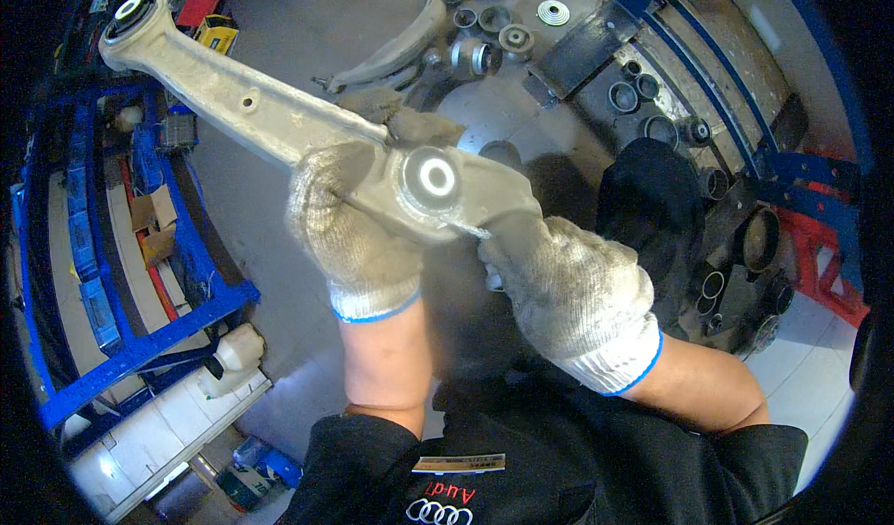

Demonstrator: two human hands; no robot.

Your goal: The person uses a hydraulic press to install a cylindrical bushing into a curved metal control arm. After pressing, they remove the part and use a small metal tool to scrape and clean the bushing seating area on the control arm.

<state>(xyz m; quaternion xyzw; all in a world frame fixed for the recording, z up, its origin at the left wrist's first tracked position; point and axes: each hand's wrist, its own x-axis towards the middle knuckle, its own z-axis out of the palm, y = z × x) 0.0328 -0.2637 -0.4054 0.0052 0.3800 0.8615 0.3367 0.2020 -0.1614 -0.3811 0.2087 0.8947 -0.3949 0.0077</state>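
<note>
A long grey metal control arm [279,115] is held up in front of me, slanting from the upper left down to the right. A round bushing with a pale ring [436,177] sits in its wide part, and another bushing [128,8] fills the eye at its far left end. My left hand [349,213], in a soiled white knit glove, is closed round the middle of the arm. Gripping its right end is my right hand [573,283], gloved alike. Behind the arm, a dark ragged clump [419,127] shows, perhaps cloth; I cannot tell.
On the floor ahead lie another control arm [400,46] and several loose bushings [475,58]. Blue shelving [149,357] with boxes stands at left, near a whitish plastic jug [237,350]. At right, metal rings [624,97] lie by a blue frame [717,92] and a red stand [819,264].
</note>
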